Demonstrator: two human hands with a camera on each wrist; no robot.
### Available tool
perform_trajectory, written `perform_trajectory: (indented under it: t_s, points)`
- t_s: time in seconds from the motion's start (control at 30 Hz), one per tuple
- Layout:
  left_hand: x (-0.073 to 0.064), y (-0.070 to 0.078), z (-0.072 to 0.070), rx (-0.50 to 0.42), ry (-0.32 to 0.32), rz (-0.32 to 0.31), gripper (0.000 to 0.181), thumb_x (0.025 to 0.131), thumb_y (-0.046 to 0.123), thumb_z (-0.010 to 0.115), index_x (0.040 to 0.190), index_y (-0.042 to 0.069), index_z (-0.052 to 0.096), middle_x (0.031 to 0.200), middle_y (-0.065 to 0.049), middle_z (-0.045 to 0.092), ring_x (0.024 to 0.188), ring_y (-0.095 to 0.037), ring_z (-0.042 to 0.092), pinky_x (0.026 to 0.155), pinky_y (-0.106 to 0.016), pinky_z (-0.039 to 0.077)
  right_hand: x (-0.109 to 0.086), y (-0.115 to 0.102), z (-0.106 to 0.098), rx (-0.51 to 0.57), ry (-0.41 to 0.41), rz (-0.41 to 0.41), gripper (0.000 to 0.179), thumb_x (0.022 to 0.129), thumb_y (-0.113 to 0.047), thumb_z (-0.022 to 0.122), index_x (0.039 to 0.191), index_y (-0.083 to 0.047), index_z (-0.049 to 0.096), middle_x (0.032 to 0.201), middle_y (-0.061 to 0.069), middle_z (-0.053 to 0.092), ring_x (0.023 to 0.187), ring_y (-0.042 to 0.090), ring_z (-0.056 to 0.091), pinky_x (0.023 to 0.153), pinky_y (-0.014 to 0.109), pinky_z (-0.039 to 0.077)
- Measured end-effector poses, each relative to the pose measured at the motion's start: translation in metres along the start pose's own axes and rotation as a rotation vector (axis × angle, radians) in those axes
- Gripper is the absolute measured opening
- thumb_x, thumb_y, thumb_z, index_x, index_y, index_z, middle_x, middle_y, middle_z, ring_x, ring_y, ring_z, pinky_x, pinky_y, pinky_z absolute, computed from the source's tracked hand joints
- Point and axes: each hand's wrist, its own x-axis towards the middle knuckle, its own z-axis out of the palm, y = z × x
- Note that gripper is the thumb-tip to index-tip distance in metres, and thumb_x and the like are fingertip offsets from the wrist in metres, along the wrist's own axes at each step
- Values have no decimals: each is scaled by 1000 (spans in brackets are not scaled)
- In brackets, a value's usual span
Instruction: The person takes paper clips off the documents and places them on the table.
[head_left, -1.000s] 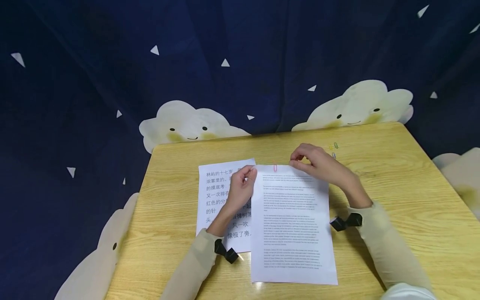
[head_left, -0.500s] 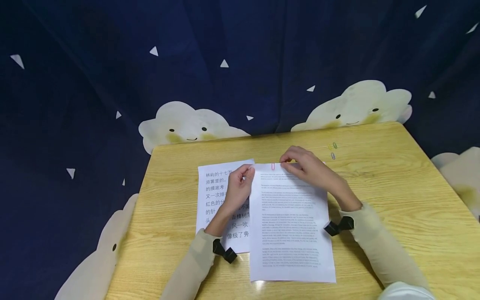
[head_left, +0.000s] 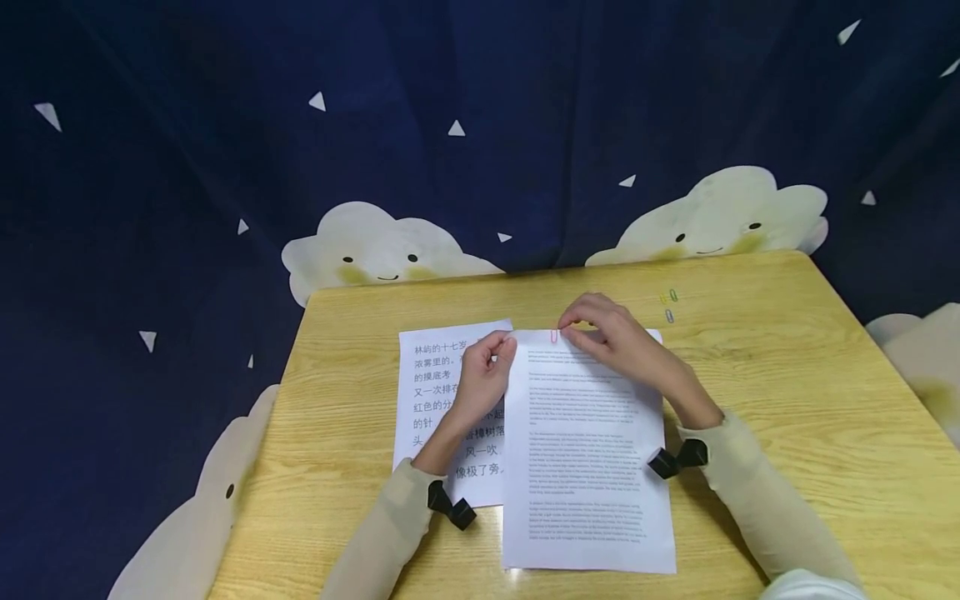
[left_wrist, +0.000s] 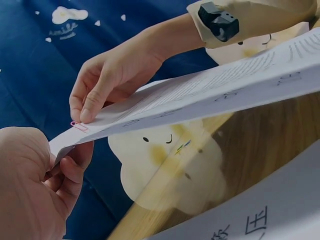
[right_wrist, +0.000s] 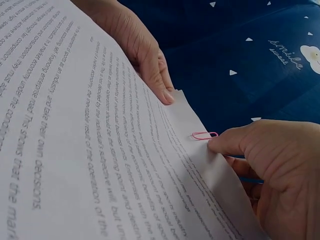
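Note:
My left hand [head_left: 482,382] pinches the top left corner of printed sheets [head_left: 585,467], thumb in front and fingers behind. A pink paper clip [right_wrist: 204,136] sits on their top edge, partly over the front face. Just right of the clip, my right hand [head_left: 613,340] pinches the same edge, its thumb tip right at the clip's side. In the left wrist view the sheets are held up off the table, with a fold or gap between layers at the corner. Another sheet with large Chinese characters [head_left: 431,367] lies on the table behind my left hand.
Yellow, green [head_left: 673,295] and blue [head_left: 670,316] paper clips lie on the wooden table [head_left: 765,350] beyond my right hand. A dark blue curtain [head_left: 480,183] with cloud shapes hangs behind the table's far edge. Each wrist wears a small black device [head_left: 452,504].
My right hand has slid left along the sheets' top edge, from near the right corner to beside the pink clip. The left hand keeps its pinch at the corner.

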Motion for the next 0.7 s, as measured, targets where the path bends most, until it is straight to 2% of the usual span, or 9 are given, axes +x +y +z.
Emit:
perform_trajectory:
  t_s: [0.1, 0.3, 0.5, 0.7]
  points:
    - [-1, 0, 1, 2, 2, 0, 29, 111, 20, 52, 118, -1, 71, 90, -14, 71, 43, -8, 46, 41, -21, 39, 0, -1, 1, -4, 2, -6, 11, 97, -5, 74, 105, -12, 73, 108, -2, 68, 107, 17, 59, 92, 33, 48]
    - [0, 0, 2, 24, 5, 12, 29, 111, 20, 53, 117, -1, 71, 87, -13, 70, 43, -8, 40, 41, -21, 34, 1, -3, 1, -10, 0, 11, 9, 98, -6, 73, 105, -12, 74, 108, -1, 68, 109, 17, 59, 93, 35, 47]
    - [-2, -1, 3, 0, -12, -8, 30, 111, 21, 52, 120, 0, 70, 91, -13, 71, 43, -8, 46, 41, -22, 39, 0, -5, 1, -9, -8, 27, 7, 99, -8, 72, 104, -12, 74, 108, -1, 68, 108, 17, 59, 93, 37, 48]
    - [-3, -2, 6, -2, -21, -8, 29, 112, 21, 51, 119, -1, 70, 91, -13, 71, 43, -9, 46, 40, -21, 39, 0, -5, 0, -11, -21, 48, 6, 100, -9, 70, 102, -15, 71, 108, -2, 66, 108, 16, 58, 93, 38, 48]
